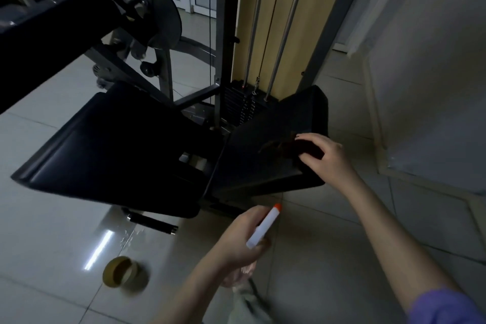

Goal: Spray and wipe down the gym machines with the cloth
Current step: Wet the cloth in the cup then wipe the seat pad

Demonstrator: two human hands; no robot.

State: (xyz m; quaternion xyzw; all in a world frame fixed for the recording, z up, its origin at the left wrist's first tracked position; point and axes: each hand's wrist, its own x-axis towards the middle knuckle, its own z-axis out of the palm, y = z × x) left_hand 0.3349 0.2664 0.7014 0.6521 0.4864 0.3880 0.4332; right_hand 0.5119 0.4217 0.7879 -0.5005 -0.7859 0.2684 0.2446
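The gym machine (223, 34) fills the far half of the tiled floor (47, 223), its dark upright rising from a black weight stack (239, 108) with two steel guide rods. Its broad black seat pad (113, 144) slopes toward the left, and a second, smaller black pad (263, 166) lies to the right of it, angled away toward the stack. The right hand (326, 158) reaches out over that smaller pad's right edge, arm nearly straight, a purple sleeve (444, 308) at the upper arm. Its fingers curl down over a dark cloth (297, 150), clamping it flat on the pad; a loose corner of the cloth trails left past the fingertips. The left hand (236, 242) hangs lower and nearer, above the floor in front of the pads, fingers wrapped round the neck of a spray bottle (264, 226). Its white head with an orange tip points up toward the pad. The clear body below the hand is blurred, so its contents cannot be told. A brown tape roll (123, 273) lies on the floor to the left.
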